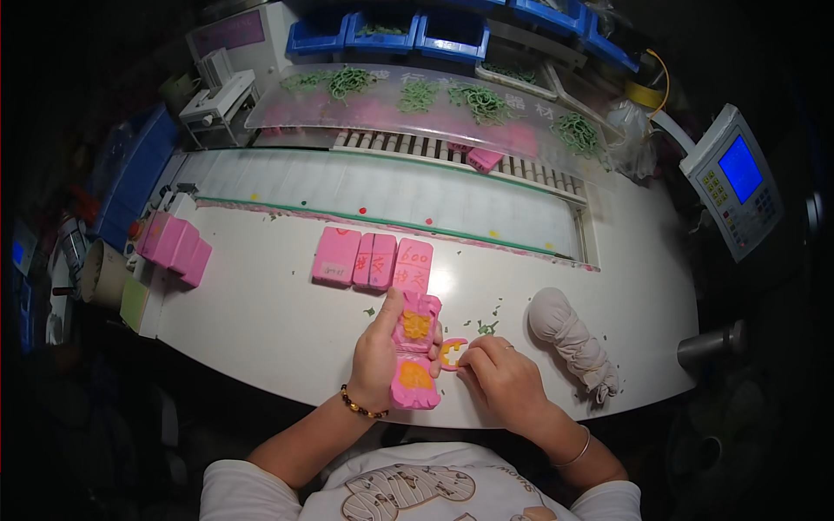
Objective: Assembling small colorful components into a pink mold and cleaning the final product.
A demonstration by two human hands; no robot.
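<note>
My left hand point(372, 372) is wrapped round an opened pink rubber mould point(423, 306), its thumb along the upper half. Both halves of the mould lie spread toward me, each with an orange-yellow patch in its middle. Just to the right, my right hand point(507, 380) pinches a small curved pink-and-yellow mould piece point(446, 348) by its right side. That piece sits close beside the left fingertips. Beyond the left hand stand several closed pink mould blocks point(337, 256) in a row, some with handwritten marks.
A knotted white cloth bundle point(566, 334) rests to the right, near green scraps point(487, 328). Behind runs a pale conveyor belt point(365, 187) with rollers and a clear shelf bearing green strands point(482, 102). More pink blocks point(174, 247) stand left; a control panel point(737, 178) stands right.
</note>
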